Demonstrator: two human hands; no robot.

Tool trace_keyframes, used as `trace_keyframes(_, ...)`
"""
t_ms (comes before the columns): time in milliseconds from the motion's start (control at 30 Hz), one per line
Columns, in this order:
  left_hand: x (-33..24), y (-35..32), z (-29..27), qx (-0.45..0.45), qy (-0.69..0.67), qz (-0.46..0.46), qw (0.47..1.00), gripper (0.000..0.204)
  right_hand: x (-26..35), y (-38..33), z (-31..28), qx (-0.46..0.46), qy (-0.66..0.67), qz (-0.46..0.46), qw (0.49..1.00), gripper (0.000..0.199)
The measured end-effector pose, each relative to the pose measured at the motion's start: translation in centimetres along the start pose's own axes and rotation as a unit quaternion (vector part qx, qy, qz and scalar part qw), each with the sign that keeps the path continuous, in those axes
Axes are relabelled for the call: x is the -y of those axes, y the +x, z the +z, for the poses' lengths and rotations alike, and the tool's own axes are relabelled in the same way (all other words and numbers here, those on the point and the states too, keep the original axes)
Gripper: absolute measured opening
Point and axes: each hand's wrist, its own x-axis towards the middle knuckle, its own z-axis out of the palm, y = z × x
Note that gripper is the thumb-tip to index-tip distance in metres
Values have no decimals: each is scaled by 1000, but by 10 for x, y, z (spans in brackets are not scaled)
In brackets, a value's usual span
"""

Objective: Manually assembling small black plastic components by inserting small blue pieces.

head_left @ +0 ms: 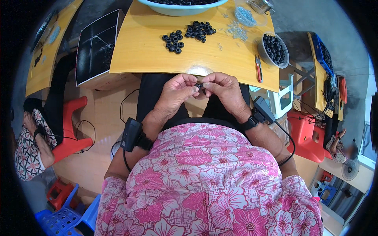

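Observation:
Just off the near edge of the yellow table (153,63), above my lap, both hands meet fingertip to fingertip. Between them is a small black ring-shaped part (199,86), partly covered by the fingers. My left hand (177,92) pinches it from one side with thumb and forefinger. My right hand (225,90) grips its other side the same way. Similar black rings (173,41) lie loose on the table ahead, with a second black pile (200,30) to their right. Small clear pieces (237,31) are scattered farther right.
A light blue basin (185,10) of black parts stands at the far edge. On the right are a bowl of black rings (274,49), red-handled pliers (258,69) and a tub of clear pieces (245,16). A lined box (98,47) stands left. Other people sit on both sides.

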Motion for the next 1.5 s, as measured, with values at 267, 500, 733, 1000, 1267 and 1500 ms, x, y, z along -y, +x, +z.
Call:
trace_keyframes(267,0,0,0,5,13,17,1000,22,7,-2,6,-5,-54,-15,998,11)
trace_keyframes(500,1,1,2,1,30,25,999,21,11,-6,11,-23,-125,-58,990,9)
trace_keyframes(733,5,2,1,-10,71,66,995,22,21,-5,10,0,-343,-214,915,11)
trace_keyframes(1000,8,5,-1,-16,73,87,993,23,20,-2,15,-16,-353,-197,915,11)
trace_keyframes(1267,10,4,-2,-12,97,106,990,23,12,0,14,-32,-322,-177,929,12)
trace_keyframes(1500,3,0,1,-10,78,89,993,22,13,3,8,-17,-56,55,997,13)
